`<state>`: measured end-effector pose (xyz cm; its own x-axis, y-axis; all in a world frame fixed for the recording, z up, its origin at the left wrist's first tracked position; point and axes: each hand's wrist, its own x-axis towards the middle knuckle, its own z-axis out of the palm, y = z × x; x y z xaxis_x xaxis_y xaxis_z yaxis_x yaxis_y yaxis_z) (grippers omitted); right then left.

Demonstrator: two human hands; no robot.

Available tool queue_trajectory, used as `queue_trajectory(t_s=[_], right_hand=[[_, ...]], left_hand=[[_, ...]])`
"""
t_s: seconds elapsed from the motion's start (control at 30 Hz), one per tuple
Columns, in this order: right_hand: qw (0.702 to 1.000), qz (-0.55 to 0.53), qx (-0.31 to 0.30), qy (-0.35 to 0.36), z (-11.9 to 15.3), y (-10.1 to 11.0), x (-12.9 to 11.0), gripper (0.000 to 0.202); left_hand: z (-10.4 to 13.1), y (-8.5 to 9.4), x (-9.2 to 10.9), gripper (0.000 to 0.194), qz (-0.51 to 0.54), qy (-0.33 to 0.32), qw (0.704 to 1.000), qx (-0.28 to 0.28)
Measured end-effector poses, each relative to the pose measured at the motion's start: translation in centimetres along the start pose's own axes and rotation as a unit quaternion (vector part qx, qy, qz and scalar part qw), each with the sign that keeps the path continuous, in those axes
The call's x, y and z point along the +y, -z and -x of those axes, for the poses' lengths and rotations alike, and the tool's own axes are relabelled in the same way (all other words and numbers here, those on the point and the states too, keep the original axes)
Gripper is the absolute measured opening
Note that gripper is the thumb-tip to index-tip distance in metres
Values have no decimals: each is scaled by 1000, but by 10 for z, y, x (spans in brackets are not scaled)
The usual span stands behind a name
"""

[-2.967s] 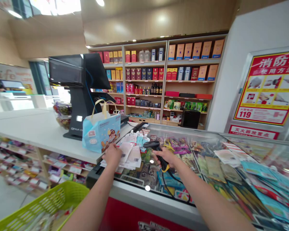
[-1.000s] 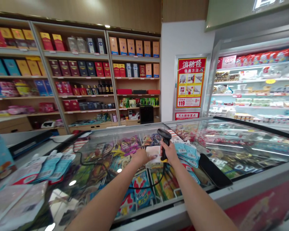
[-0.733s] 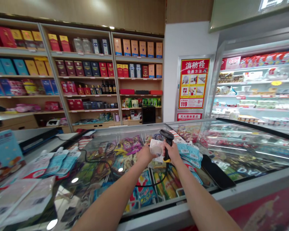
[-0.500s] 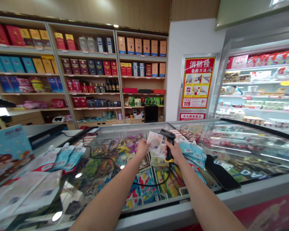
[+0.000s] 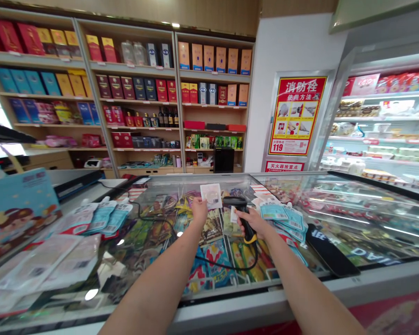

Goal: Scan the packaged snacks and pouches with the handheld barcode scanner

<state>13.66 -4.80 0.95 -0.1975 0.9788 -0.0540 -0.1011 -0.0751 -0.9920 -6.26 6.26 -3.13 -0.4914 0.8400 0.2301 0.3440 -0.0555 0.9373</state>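
Note:
Pinched by its left edge, a small white packet with a dark printed code (image 5: 211, 196) is in my left hand (image 5: 199, 210), held up over the freezer's glass top. My right hand (image 5: 250, 222) is wrapped round the handle of a black and yellow barcode scanner (image 5: 238, 203). The scanner's head points left toward the packet, with a gap between them. A bit of a second white packet shows by my right fingers; whether they hold it I cannot tell. Blue and white pouches (image 5: 285, 215) lie in a fanned pile just right of my right hand.
The glass-topped freezer (image 5: 230, 293) holds colourful packages. The scanner's black cable (image 5: 226, 267) loops across the glass. A dark phone (image 5: 330, 251) lies at right. More spouted pouches (image 5: 103, 215) and flat white packets (image 5: 61, 265) lie at left, beside a blue illustrated box (image 5: 21, 209).
My left hand has moved the packet left, away from the scanner, and turned it so its code shows. The scanner has tilted, its head swinging left. The view has shifted slightly.

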Motion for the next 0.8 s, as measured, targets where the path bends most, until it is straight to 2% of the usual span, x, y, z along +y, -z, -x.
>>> queue_trajectory(t_s=[0.33,0.63,0.73,0.8], right_hand=[[999,21,-9,-34,2,-2,3,39],[1000,10,-11,-21,4,-5,3,41],[1000,-7,-24,-18,5,-12,2,40],[999,-14,-32,-16,5,-20,1,40]], left_hand=[[0,0,2,5,-9,29,1000,-4],[-1,-3,0,6,9,27,1000,-11],[1,7,8,10,42,47,998,4],[1,21,14,10,54,49,997,6]])
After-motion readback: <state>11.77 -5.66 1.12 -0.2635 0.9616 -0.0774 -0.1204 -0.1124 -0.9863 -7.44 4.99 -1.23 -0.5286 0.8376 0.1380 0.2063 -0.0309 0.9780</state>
